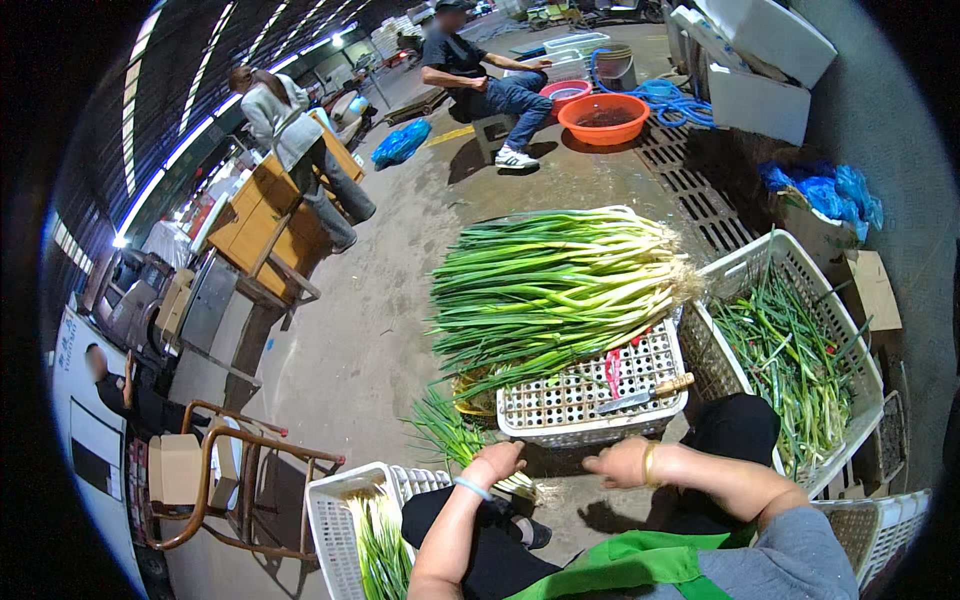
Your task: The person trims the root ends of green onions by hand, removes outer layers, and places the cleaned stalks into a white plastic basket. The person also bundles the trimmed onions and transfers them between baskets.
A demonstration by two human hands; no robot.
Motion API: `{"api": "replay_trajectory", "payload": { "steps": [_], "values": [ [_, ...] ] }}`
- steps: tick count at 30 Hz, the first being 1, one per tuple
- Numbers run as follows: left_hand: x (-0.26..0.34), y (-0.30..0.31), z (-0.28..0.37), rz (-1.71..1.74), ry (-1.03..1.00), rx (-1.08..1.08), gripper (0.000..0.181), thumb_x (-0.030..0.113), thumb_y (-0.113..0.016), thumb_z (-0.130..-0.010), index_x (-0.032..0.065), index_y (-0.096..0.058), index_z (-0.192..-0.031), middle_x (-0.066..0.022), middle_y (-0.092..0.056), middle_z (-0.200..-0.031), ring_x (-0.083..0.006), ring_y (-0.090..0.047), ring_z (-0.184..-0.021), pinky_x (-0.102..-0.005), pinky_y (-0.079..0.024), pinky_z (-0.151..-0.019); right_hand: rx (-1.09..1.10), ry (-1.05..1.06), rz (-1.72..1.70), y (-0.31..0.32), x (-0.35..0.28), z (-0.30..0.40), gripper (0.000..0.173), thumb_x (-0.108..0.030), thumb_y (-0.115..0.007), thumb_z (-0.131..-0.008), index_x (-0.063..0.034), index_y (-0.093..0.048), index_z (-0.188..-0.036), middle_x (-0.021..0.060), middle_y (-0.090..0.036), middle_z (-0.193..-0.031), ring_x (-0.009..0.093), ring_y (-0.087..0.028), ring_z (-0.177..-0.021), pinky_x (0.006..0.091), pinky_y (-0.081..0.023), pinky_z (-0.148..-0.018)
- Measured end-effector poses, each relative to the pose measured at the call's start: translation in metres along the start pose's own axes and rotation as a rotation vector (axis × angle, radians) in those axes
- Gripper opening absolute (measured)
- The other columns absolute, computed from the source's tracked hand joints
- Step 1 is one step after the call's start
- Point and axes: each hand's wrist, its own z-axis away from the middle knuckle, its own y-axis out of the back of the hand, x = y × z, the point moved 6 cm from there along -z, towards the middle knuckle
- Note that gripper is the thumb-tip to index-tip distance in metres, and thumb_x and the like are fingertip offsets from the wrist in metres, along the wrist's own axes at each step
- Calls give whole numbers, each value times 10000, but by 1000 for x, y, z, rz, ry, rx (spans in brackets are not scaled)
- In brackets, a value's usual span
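Observation:
My left hand is closed around a small bunch of green onions, their roots pointing down and to the right. To its right, my right hand hovers in front of an upturned white plastic crate, fingers somewhat spread and nothing visible in them. A large pile of green onions lies across that crate, white root ends on the right. On the crate's bare part rest a knife with a wooden handle and a pink-red strip.
White crates holding green onions stand at the right and lower left. A metal-framed chair bears cardboard boxes. Ahead, a person sits near an orange basin; another stands by a wooden desk. A third person is far left.

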Motion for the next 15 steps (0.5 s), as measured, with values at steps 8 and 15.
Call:
{"api": "replay_trajectory", "payload": {
  "steps": [8, 15],
  "values": [
    [16, 22, 2, 85, -64, 30, 385, 340, -597, -848, 2, -587, -1034, -236, -624, -998, -419, -583, -918, -477, -466, -794, 1067, 138, -494, 274, -8, -8, 585, -302, -661, -780, 64, -441, -1179, 196, -644, -752, 323, -638, -674, 405, -529, -635],
    [9, 30, 31, 162, -143, 186, 338, 303, -592, -844, 50, -583, -1067, -203, -620, -1063, -376, -589, -977, -452, -465, -844, 1113, 938, -3, 250, -231, 100, 490, -239, -639, -821, -133, -461, -1265, 74, -569, -669, 266, -590, -549, 382, -456, -445]
  ]
}}
